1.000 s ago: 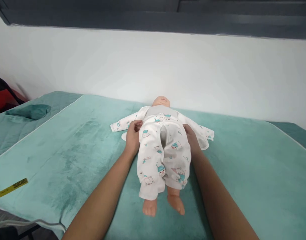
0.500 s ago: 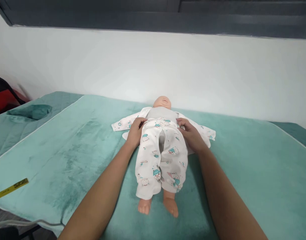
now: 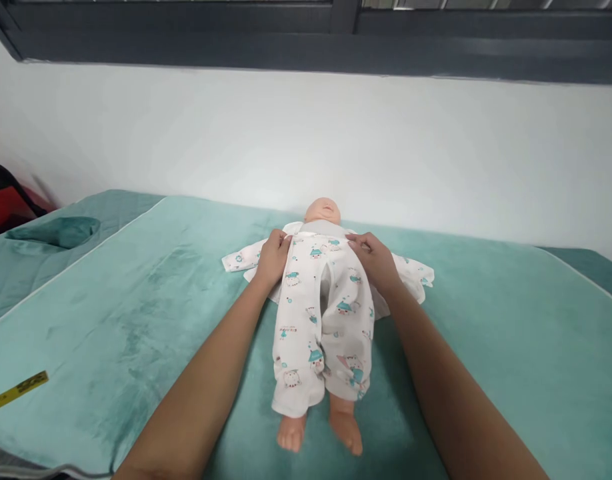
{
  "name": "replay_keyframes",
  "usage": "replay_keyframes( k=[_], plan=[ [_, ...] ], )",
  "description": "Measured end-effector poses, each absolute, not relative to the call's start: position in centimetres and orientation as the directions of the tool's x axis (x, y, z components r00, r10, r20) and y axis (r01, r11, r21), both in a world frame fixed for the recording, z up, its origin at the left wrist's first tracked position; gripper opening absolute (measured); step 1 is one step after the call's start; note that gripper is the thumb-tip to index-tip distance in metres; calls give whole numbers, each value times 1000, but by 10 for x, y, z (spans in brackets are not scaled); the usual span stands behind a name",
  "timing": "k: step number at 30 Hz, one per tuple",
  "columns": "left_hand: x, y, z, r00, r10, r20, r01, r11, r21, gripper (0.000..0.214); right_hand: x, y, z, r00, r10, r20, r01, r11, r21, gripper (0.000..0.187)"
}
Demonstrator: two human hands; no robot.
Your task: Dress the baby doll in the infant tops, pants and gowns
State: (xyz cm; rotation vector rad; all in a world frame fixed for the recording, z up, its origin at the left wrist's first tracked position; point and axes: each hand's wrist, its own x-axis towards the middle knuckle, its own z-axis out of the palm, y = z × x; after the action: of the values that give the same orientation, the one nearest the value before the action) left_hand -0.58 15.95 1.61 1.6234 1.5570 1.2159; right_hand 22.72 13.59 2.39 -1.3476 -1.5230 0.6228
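A baby doll point(image 3: 323, 211) lies on its back, head toward the wall and bare feet toward me. White printed baby pants point(image 3: 306, 320) cover its legs and reach up over its belly, with a slit at the crotch. Beneath the doll, a matching white shirt point(image 3: 246, 256) is spread, its sleeves stretched out to both sides. My left hand point(image 3: 275, 257) pinches the waistband at its left side. At the opposite side, my right hand point(image 3: 373, 259) grips the waistband between thumb and fingers.
A green velvety cover point(image 3: 136, 320) lies under everything. Behind it rises a white wall point(image 3: 186, 133) below a dark window frame point(image 3: 186, 40). A yellow strip point(image 3: 17, 392) and a cable point(image 3: 51, 472) are at the lower left; a red and black bag point(image 3: 6, 203) sits far left.
Both hands have drawn the waistband higher up the doll's torso, covering more of its grey belly. The view has tilted up slightly.
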Motion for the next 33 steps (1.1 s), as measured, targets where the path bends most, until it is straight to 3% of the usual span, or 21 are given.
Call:
replay_keyframes(
  k=[4, 7, 14, 21, 33],
  plan=[
    [-4, 168, 14, -100, 975, 199, 464, -132, 876, 15, 229, 155, 24, 165, 937, 307, 657, 128, -743, 25],
    [-3, 168, 12, -42, 971, 237, 496, -186, 848, 14, 229, 159, 22, 202, 930, 307, 703, 81, -707, 25],
    [-6, 171, 8, 156, 835, 527, 690, -474, 547, 17, 229, 158, 21, -57, 885, 463, 587, 405, -701, 16],
    [-6, 177, 15, 145, 927, 346, 772, -325, 547, 19, 237, 172, 26, -217, 940, 263, 534, 340, -774, 21],
    [5, 212, 11, -71, 949, 306, 861, -96, 499, 29, 228, 195, 25, 54, 942, 330, 790, 162, -592, 21]
  ],
)
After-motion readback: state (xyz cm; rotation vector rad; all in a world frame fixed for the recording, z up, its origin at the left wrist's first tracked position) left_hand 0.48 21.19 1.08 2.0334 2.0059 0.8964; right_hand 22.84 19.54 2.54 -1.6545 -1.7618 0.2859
